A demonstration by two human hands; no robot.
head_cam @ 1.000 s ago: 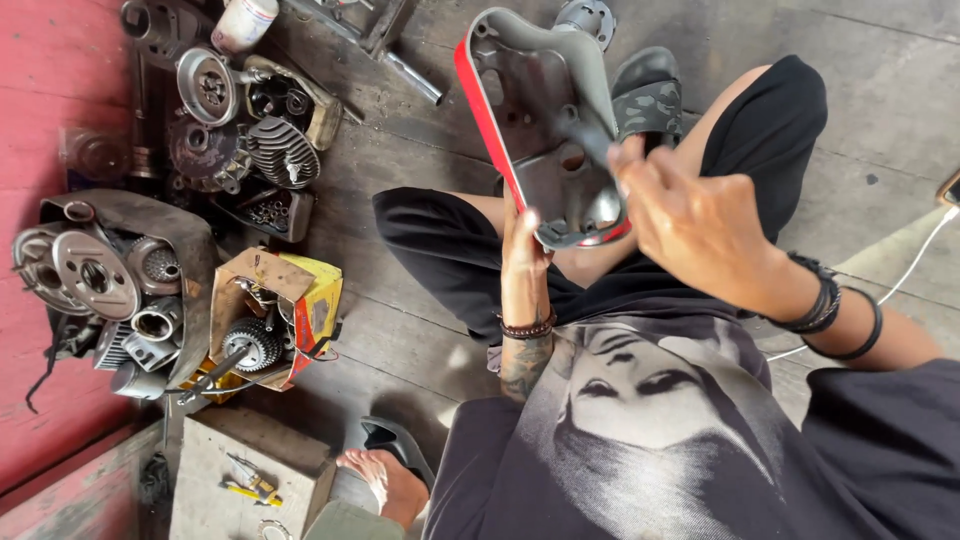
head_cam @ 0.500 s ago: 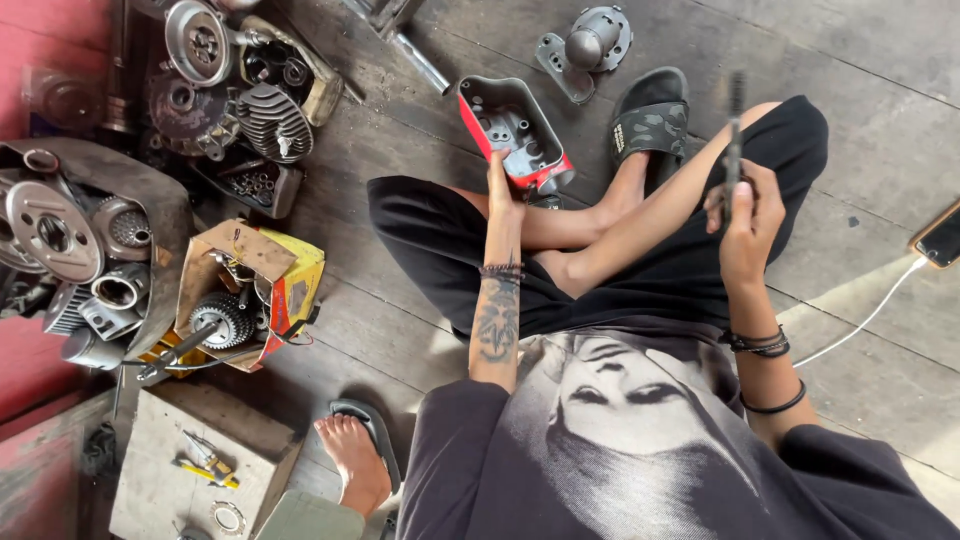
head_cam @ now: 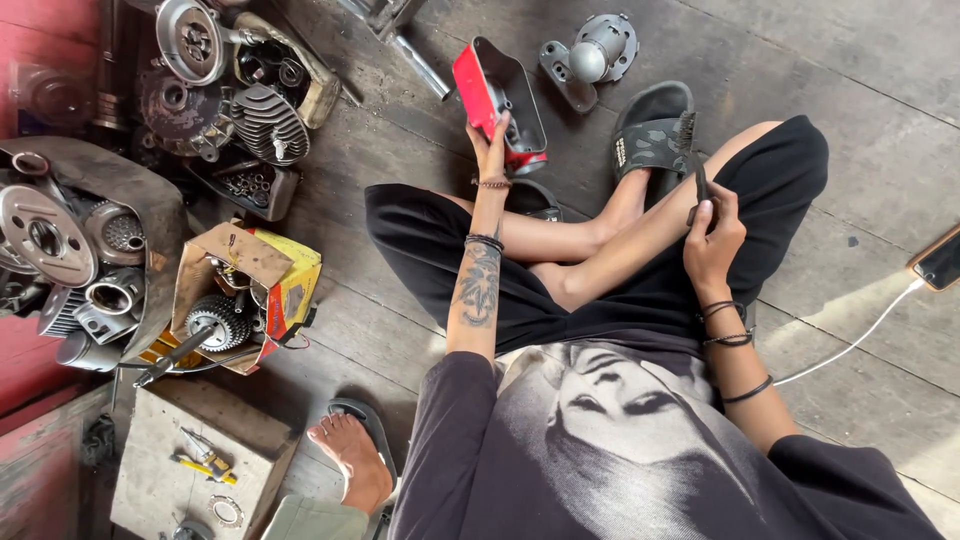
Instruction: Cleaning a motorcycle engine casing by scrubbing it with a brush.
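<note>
I sit cross-legged on a wooden floor. My left hand (head_cam: 490, 140) is stretched forward and grips a red and grey engine cover (head_cam: 500, 100) by its near edge, holding it just above the planks. My right hand (head_cam: 712, 238) rests over my right knee and is closed on a thin dark tool (head_cam: 699, 180) that points upward. A black sandal (head_cam: 655, 130) is on my foot beside the cover.
A grey metal housing (head_cam: 590, 55) lies beyond the cover. Engine parts (head_cam: 230, 90) and flywheels (head_cam: 45, 235) pile at the left, near a torn cardboard box with a gear (head_cam: 235, 300). Another person's bare foot (head_cam: 350, 460) is at the bottom. A phone on a white cable (head_cam: 940, 262) lies right.
The cover has gone from close in front of me, held by both hands, out to arm's length in my left hand. My right hand came off it and now holds the thin tool by my knee.
</note>
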